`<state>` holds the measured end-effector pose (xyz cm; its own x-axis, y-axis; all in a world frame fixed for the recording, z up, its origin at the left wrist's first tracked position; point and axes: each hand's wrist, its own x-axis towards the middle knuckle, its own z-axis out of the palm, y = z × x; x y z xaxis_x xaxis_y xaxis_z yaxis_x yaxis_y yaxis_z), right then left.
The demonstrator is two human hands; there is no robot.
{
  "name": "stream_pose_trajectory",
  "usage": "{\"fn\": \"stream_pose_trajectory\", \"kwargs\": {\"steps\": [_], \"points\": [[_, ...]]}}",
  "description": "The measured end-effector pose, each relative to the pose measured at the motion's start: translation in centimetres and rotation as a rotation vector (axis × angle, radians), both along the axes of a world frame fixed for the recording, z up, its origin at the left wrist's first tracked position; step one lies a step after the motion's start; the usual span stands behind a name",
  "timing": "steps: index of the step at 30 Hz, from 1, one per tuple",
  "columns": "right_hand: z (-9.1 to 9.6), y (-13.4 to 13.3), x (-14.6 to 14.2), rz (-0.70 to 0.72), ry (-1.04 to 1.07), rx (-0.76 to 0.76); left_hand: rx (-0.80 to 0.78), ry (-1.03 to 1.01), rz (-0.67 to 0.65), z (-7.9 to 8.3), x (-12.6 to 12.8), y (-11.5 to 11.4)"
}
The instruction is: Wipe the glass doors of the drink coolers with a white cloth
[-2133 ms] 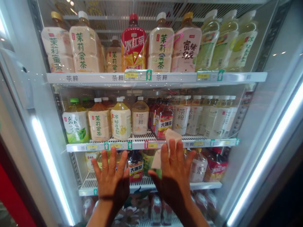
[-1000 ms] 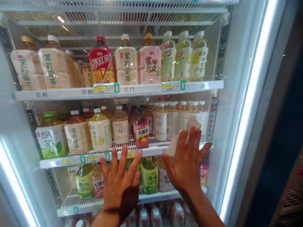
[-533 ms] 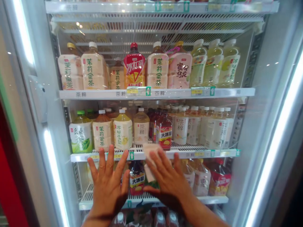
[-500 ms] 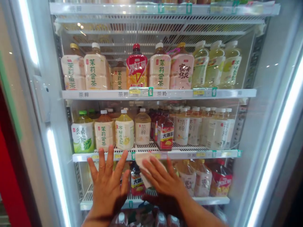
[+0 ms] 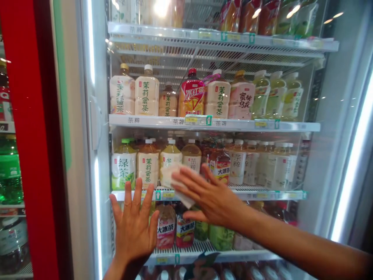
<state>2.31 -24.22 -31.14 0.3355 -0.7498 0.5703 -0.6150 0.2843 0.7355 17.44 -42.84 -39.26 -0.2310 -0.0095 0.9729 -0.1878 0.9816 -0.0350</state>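
My left hand [image 5: 135,225] lies flat, fingers spread, against the glass door [image 5: 317,163] of a drinks fridge, low on its left side. My right hand [image 5: 208,196] presses a white cloth [image 5: 175,181] flat onto the same glass near the middle shelf, fingers pointing left. Behind the glass, wire shelves carry tea bottles: a red-labelled bottle [image 5: 191,95] on the upper shelf, a green-labelled one [image 5: 124,167] on the middle shelf, and smaller red-labelled bottles [image 5: 166,229] just below my hands.
A red door frame [image 5: 32,140] stands at the left, with a neighbouring fridge holding green bottles [image 5: 10,171] beyond it. Bright vertical light strips run down the door's left side [image 5: 94,116] and right edge [image 5: 354,163]. A white shelf rail [image 5: 233,125] carries price tags.
My right hand has swept the cloth across the glass, first out to the right, then back left and a little upward. My left hand stays flat on the glass. The view has shifted right and down.
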Motion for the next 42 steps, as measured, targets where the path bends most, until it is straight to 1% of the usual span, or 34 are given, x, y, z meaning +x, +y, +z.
{"fn": "stream_pose_trajectory", "kwargs": {"steps": [2, 3, 4, 5, 7, 8, 9, 10, 12, 13, 14, 15, 18, 19, 20, 21, 23, 24, 25, 26, 29, 30, 31, 32, 34, 35, 36, 37, 38, 40, 41, 42], "points": [[1.8, -0.4, 0.1, -0.041, -0.088, -0.151, 0.001, 0.006, 0.004, -0.1, 0.1, -0.2], [2.3, -0.7, 0.2, -0.047, -0.101, -0.172, -0.003, 0.008, 0.002, -0.1, 0.2, -0.3], [2.4, -0.9, 0.4, -0.038, -0.085, -0.137, -0.010, 0.011, -0.002, 0.0, 0.2, -0.4], [2.2, -1.2, 0.7, -0.015, -0.046, -0.051, -0.016, 0.015, -0.007, 0.1, 0.3, -0.4], [2.1, -1.7, 1.1, 0.044, 0.064, 0.166, -0.028, 0.020, -0.019, 0.4, 0.5, -0.6], [2.5, -2.0, 1.3, 0.056, 0.106, 0.229, -0.032, 0.021, -0.021, 0.5, 0.5, -0.8], [3.3, -2.3, 1.4, 0.052, 0.126, 0.235, -0.038, 0.021, -0.020, 0.8, 0.6, -0.9], [4.4, -2.6, 1.5, 0.033, 0.118, 0.187, -0.047, 0.022, -0.018, 1.0, 0.7, -1.1], [6.5, -3.1, 1.6, -0.010, 0.037, 0.005, -0.072, 0.025, -0.015, 1.4, 0.8, -1.3], [7.1, -3.2, 1.7, -0.018, -0.006, -0.067, -0.081, 0.025, -0.012, 1.7, 0.8, -1.3], [7.3, -3.2, 1.9, -0.013, -0.026, -0.094, -0.082, 0.025, -0.009, 1.9, 0.8, -1.3], [7.0, -3.1, 1.9, -0.001, -0.013, -0.064, -0.077, 0.025, -0.009, 2.0, 0.7, -1.3], [4.9, -1.8, 1.4, 0.036, 0.160, 0.218, -0.062, 0.028, -0.022, 2.5, 0.5, -1.0], [4.7, -1.1, 0.9, 0.029, 0.195, 0.274, -0.070, 0.029, -0.030, 2.6, 0.3, -0.9], [4.8, -0.4, 0.2, 0.014, 0.192, 0.268, -0.086, 0.026, -0.038, 2.8, 0.1, -0.7], [5.4, 0.3, -0.4, -0.013, 0.149, 0.199, -0.103, 0.023, -0.044, 2.9, -0.1, -0.5], [6.8, 1.6, -1.7, -0.070, 0.011, -0.043, -0.129, 0.022, -0.053, 3.3, -0.8, 0.0], [7.3, 2.1, -2.1, -0.082, -0.041, -0.138, -0.136, 0.027, -0.060, 3.5, -1.2, 0.4], [7.3, 2.7, -2.5, -0.076, -0.066, -0.180, -0.141, 0.035, -0.072, 3.8, -1.7, 0.8], [7.0, 3.2, -2.7, -0.053, -0.060, -0.156, -0.146, 0.042, -0.086, 4.1, -2.2, 1.4], [5.5, 4.9, -3.5, 0.033, 0.068, 0.139, -0.170, 0.055, -0.135, 5.3, -3.7, 3.1], [5.5, 5.5, -3.9, 0.033, 0.098, 0.193, -0.183, 0.050, -0.148, 5.7, -4.2, 3.7], [6.0, 6.1, -4.4, 0.014, 0.103, 0.187, -0.199, 0.045, -0.157, 6.1, -4.6, 4.2], [6.9, 6.7, -5.0, -0.020, 0.081, 0.117, -0.214, 0.041, -0.161, 6.6, -5.1, 4.8], [9.0, 7.8, -6.1, -0.117, -0.028, -0.134, -0.248, 0.038, -0.162, 7.4, -5.9, 5.8], [9.8, 8.2, -6.4, -0.158, -0.081, -0.245, -0.264, 0.039, -0.161, 7.7, -6.3, 6.3], [10.0, 8.7, -6.7, -0.183, -0.116, -0.301, -0.278, 0.037, -0.161, 8.0, -6.7, 6.9], [9.8, 9.1, -6.9, -0.191, -0.130, -0.286, -0.288, 0.034, -0.164, 8.3, -7.1, 7.4], [9.1, 9.5, -7.1, -0.177, -0.121, -0.203, -0.300, 0.027, -0.171, 8.6, -7.5, 7.9], [7.3, 10.6, -7.5, -0.119, -0.063, 0.054, -0.322, 0.009, -0.183, 9.0, -8.2, 9.0], [6.6, 11.2, -8.0, -0.106, -0.043, 0.135, -0.332, 0.001, -0.187, 9.2, -8.5, 9.5], [6.3, 11.9, -8.5, -0.114, -0.040, 0.143, -0.341, -0.006, -0.188, 9.3, -8.8, 9.9]]}}
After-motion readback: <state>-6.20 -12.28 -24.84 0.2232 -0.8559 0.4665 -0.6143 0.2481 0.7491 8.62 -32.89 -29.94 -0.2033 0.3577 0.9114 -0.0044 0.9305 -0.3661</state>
